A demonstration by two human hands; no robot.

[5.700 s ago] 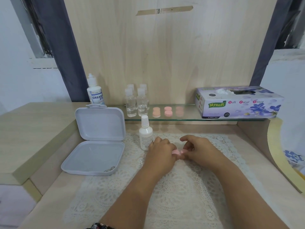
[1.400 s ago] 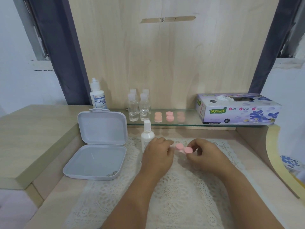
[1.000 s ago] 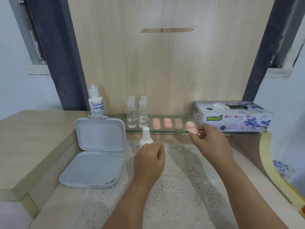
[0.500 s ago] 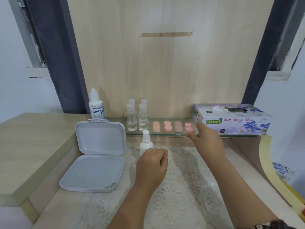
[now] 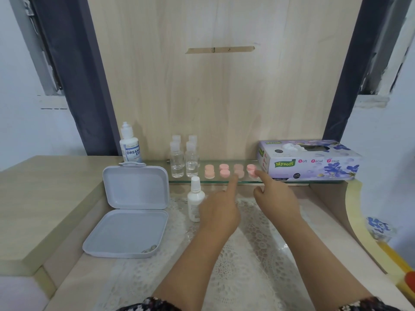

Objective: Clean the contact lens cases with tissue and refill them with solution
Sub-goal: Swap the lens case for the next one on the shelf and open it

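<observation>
Wood-grain panelling backs a dressing table [image 5: 56, 198] spread with a lace mat [image 5: 247, 254]. An open grey box [image 5: 132, 209] lies at left; a tissue box [image 5: 310, 160] sits on the glass shelf [image 5: 292, 182] at right. Both hands reach to the shelf, grasping nothing: the left hand [image 5: 219, 209] points an index finger at the third of four pink contact lens cases [image 5: 239, 170], the right hand [image 5: 278, 200] at the fourth [image 5: 251, 169]. A solution bottle [image 5: 131, 147], clear bottles [image 5: 184, 160] and a small white bottle [image 5: 195, 199] stand nearby.
</observation>
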